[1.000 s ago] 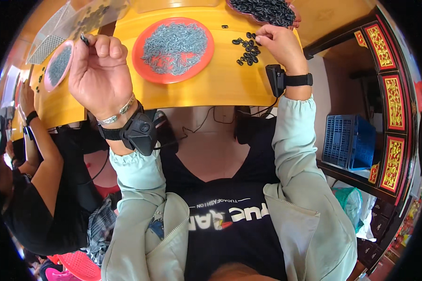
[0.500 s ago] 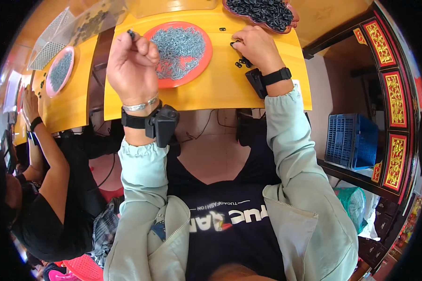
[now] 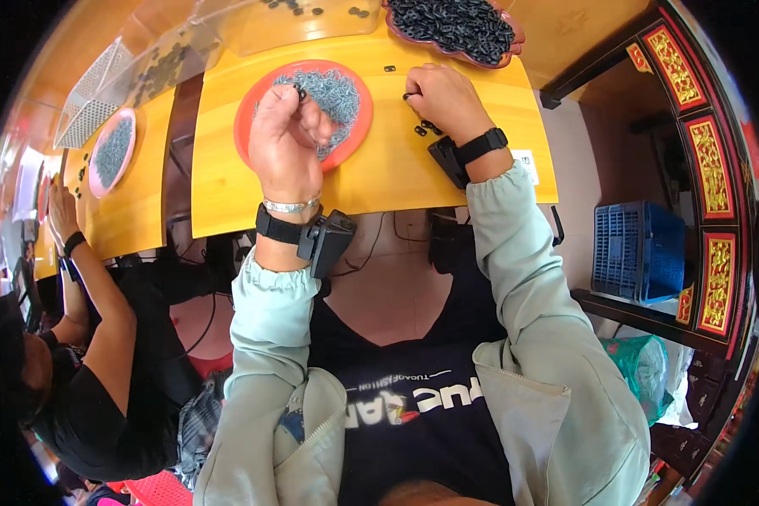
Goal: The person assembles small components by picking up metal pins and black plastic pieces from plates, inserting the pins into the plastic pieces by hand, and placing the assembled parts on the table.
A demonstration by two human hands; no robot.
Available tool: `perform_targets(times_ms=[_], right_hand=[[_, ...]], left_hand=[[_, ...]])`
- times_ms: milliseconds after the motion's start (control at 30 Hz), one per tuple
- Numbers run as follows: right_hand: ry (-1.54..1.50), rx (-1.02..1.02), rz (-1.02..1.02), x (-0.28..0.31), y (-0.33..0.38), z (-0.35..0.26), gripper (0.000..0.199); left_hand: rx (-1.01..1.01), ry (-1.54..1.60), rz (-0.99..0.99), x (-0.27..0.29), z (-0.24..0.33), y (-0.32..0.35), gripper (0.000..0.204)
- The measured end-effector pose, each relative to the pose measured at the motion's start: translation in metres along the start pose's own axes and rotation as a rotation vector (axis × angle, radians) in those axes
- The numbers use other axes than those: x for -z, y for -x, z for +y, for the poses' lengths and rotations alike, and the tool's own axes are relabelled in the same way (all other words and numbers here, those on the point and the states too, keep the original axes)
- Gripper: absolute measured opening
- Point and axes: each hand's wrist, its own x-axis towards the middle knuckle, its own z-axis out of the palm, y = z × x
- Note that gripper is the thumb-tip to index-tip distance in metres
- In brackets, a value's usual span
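My left hand (image 3: 287,148) is over a red plate (image 3: 246,126) of small silvery screws (image 3: 337,97). Its thumb and forefinger pinch a small black plastic piece (image 3: 301,91), while the other fingers curl above the screws. To the right, my right hand (image 3: 449,99) rests low at the yellow table, back of the hand up and fingers bent. A bit of a black piece (image 3: 408,96) shows at its fingertips; the rest of the grip is hidden. Several loose black pieces (image 3: 426,129) lie beside that wrist, and another black piece (image 3: 390,68) lies farther off.
A red scalloped bowl (image 3: 514,52) heaped with black pieces stands at the far right. Clear plastic bins (image 3: 295,25) line the back. Left, across a gap, another person's hand (image 3: 61,215) works near a pink plate (image 3: 125,164) of screws. A blue crate (image 3: 637,253) stands right.
My left hand has moved right, from the plate's left edge to over the screws, still pinching the black piece. My right hand stays in nearly the same place. The view has shifted slightly.
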Motion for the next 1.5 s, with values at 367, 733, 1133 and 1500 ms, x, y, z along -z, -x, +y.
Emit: perform_targets(times_ms=[367,733,1133,1500], right_hand=[[-1.068,-0.016,0.019,0.029,-0.004,-0.030,0.024],[-1.489,-0.030,-0.197,0.028,-0.001,-0.057,0.027],[-1.687,-0.028,-0.279,0.019,-0.006,-0.059,0.023],[-1.434,-0.017,-0.157,0.012,-0.006,-0.073,0.027]], left_hand=[[0.038,0.006,-0.025,-0.004,-0.007,0.002,0.011],[0.034,-0.046,-0.030,-0.008,-0.010,0.006,0.013],[0.016,-0.049,-0.030,-0.008,-0.009,0.006,0.013],[0.005,-0.012,-0.046,-0.005,-0.009,0.005,0.014]])
